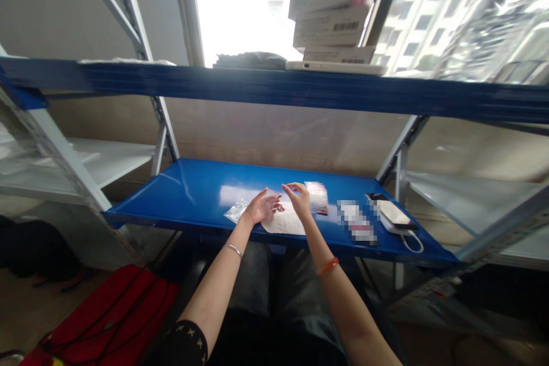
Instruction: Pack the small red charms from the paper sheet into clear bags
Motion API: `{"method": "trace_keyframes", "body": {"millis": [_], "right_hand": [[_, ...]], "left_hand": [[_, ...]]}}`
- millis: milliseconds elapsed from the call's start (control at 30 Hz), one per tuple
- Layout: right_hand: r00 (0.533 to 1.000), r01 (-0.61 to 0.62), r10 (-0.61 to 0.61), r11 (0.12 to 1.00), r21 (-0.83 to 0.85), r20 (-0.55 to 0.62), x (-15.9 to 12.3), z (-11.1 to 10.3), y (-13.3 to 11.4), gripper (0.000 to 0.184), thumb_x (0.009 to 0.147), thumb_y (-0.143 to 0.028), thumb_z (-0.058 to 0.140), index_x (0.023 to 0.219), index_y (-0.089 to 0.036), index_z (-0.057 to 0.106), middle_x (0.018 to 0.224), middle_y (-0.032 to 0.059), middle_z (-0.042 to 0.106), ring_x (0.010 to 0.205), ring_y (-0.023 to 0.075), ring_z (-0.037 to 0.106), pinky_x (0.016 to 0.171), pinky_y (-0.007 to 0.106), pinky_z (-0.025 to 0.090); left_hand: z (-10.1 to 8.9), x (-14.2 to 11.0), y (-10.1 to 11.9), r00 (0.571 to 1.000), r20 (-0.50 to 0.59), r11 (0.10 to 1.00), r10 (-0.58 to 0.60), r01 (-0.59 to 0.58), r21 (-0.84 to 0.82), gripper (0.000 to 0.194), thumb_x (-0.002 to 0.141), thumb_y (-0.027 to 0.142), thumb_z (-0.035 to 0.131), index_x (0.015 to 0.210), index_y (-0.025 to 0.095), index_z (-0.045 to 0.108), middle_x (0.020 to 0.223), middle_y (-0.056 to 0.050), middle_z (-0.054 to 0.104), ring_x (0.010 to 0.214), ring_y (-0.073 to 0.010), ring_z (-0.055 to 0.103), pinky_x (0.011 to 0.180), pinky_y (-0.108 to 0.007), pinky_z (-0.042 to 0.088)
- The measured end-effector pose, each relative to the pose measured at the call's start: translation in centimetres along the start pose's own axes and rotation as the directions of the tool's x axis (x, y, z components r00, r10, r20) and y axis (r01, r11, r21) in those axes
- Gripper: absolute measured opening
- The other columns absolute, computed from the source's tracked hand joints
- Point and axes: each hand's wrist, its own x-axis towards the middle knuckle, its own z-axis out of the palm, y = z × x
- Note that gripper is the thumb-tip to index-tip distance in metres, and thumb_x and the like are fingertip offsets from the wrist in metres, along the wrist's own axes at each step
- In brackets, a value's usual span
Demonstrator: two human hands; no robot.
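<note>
My left hand (257,209) is closed on a clear plastic bag (271,199), held above a white sheet (285,223) at the front of the blue shelf. Just right of it is my right hand (300,200), its thumb and forefinger brought together near the bag's edge. Whatever those fingertips hold is too small to make out. Small reddish-brown pieces (280,207) show between the hands, over the sheet. More clear plastic bags (235,211) lie flat beside my left hand. To the right of my right hand is a row of filled clear packets (316,195).
A dark phone (397,213) lies on a white device with a looped white cable (414,242) at the right. Above runs a blue shelf beam (257,86), with stacked white boxes (330,26) on top. A red surface with black cables (107,314) is at lower left.
</note>
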Motion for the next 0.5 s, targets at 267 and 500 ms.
{"method": "trace_keyframes", "body": {"millis": [267,500], "right_hand": [[0.991,0.013,-0.020,0.999,0.052,0.133,0.0,0.4,-1.3,0.038,0.073,-0.052,0.060,0.079,-0.017,0.071,0.091,0.0090,0.066,0.087,0.0196,0.059,0.078,0.031,0.046],[0.985,-0.033,0.065,0.981,-0.193,0.162,-0.7,0.4,3.3,0.022,0.073,-0.034,0.058,0.077,-0.018,0.072,0.080,0.0070,0.068,0.073,0.0181,0.060,0.068,0.028,0.046]], "left_hand": [[0.0,0.1,0.0,1.000,-0.011,1.000,0.017,-0.017,-0.015,0.048,0.089,0.047,0.041,0.095,0.006,0.066,0.079,-0.012,0.070,0.072,-0.0183,0.064,0.071,-0.028,0.044],[0.0,-0.1,0.1,0.997,0.068,0.999,-0.033,0.034,-0.016,0.055,0.091,0.050,0.033,0.102,0.004,0.063,0.075,-0.012,0.070,0.067,-0.0174,0.065,0.062,-0.025,0.046]]}}
